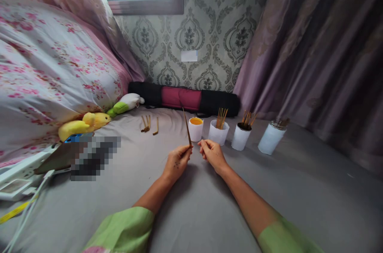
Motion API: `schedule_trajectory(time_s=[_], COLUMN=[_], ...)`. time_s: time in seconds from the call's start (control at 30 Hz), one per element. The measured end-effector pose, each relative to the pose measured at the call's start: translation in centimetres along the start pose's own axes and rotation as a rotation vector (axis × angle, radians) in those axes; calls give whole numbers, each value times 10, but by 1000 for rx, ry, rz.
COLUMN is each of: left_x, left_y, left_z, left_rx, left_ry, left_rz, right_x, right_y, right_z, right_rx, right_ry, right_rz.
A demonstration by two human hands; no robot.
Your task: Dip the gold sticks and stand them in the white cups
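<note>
My left hand [177, 162] is closed around the lower end of a thin brown stick [187, 127], which points upward with a slight lean to the left. Close beside it, my right hand [213, 154] has its fingers pinched together; whether anything small sits between them I cannot make out. Just beyond both hands stands a white cup [196, 134] with orange contents. To its right, a wider white cup [219, 136] holds several thin sticks [222, 118]. Farther left, small brown sticks with bent ends [146, 124] lie on the grey sheet [167, 213], one apart [156, 126].
A dark-rimmed white can [239, 141] and a tilted pale can [271, 140] with sticks stand at the right. Behind lies a black and maroon roll [182, 98]. Plush toys [89, 121], a power strip [20, 165] and white cables [32, 201] are at the left.
</note>
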State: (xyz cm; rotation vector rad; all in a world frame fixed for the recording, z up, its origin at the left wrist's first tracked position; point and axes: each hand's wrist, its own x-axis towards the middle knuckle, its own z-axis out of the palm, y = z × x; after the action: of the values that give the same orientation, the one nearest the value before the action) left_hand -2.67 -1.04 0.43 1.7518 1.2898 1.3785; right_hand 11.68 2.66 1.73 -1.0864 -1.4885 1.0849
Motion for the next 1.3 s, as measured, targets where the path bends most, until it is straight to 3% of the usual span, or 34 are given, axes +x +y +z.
schedule_trajectory(time_s=[0.33, 0.77, 1.1, 1.3], left_x=[-4, -8, -9, -6], left_y=[11, 14, 20, 21], left_z=[0, 1, 1, 4], left_rx=[237, 397, 354, 68], left_ry=[-62, -202, -214, -223], left_rz=[231, 268, 216, 25], right_x=[1, -1, -1, -2], right_y=[-14, -21, -20, -23], right_z=[-5, -5, -4, -6], right_rx=[137, 154, 88, 58], right_ry=[-54, -92, -78, -86], right_rz=[2, 15, 53, 50])
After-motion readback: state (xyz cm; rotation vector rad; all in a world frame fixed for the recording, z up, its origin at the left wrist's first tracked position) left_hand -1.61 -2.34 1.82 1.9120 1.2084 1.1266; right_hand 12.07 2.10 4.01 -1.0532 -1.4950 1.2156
